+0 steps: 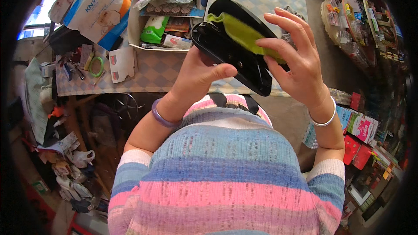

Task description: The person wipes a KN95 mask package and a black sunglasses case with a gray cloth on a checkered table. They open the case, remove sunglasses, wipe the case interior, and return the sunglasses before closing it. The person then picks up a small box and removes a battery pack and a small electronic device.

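Note:
An open black glasses case (251, 78) is tilted above the table's near edge. My left hand (196, 75) grips its lower shell from the left, the thumb lying over the near rim. Inside the hinge side lies a yellow-green cloth (240, 34), bunched along the case's length. My right hand (298, 55) pinches the cloth's right end between thumb and index finger, while the other fingers spread above the lid (233, 6). Dark, glossy shapes fill the lower shell; whether they are glasses is hard to tell.
Behind the case stands a white cardboard box (137, 32) of packets and blister packs. Left of it are a mask bag (98, 9), a green ring (96, 67) and a flattened white carton (122, 65) on the checked tablecloth (153, 75). Rounded shelves (343, 23) of goods stand right.

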`<action>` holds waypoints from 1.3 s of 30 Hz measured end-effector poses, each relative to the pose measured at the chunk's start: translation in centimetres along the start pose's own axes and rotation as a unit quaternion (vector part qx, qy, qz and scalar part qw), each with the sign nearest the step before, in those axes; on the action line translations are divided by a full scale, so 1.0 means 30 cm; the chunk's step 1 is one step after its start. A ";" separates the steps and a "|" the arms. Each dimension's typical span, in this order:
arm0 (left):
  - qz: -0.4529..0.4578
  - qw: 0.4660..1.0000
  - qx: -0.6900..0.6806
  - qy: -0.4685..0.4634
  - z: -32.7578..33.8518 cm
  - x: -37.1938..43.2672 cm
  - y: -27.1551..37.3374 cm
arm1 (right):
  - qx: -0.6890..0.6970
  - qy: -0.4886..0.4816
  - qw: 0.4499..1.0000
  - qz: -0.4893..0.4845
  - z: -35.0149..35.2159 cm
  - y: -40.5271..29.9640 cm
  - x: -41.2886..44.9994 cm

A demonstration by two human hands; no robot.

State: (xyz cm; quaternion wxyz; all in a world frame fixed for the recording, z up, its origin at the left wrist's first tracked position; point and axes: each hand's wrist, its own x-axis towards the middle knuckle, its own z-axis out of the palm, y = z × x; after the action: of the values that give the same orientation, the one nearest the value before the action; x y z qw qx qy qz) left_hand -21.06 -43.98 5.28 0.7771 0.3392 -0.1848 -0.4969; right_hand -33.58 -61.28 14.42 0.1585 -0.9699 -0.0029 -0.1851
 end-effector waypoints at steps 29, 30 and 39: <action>0.002 0.994 -0.101 -0.041 0.014 -0.018 -0.067 | 0.029 0.089 0.996 -0.005 -0.013 -0.005 -0.012; -0.003 0.994 -0.103 -0.041 0.017 -0.025 -0.072 | 0.043 0.086 0.995 0.007 -0.006 -0.003 -0.016; -0.181 0.968 -0.173 -0.030 0.023 -0.037 -0.113 | 0.034 0.030 0.996 0.083 -0.003 -0.007 -0.080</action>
State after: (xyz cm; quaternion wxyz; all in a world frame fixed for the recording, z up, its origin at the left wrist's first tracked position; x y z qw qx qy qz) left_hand -24.17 -44.17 3.41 0.7152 0.2124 -0.0543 -0.6636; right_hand -35.86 -60.98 13.69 0.2063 -0.9548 0.0756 -0.2000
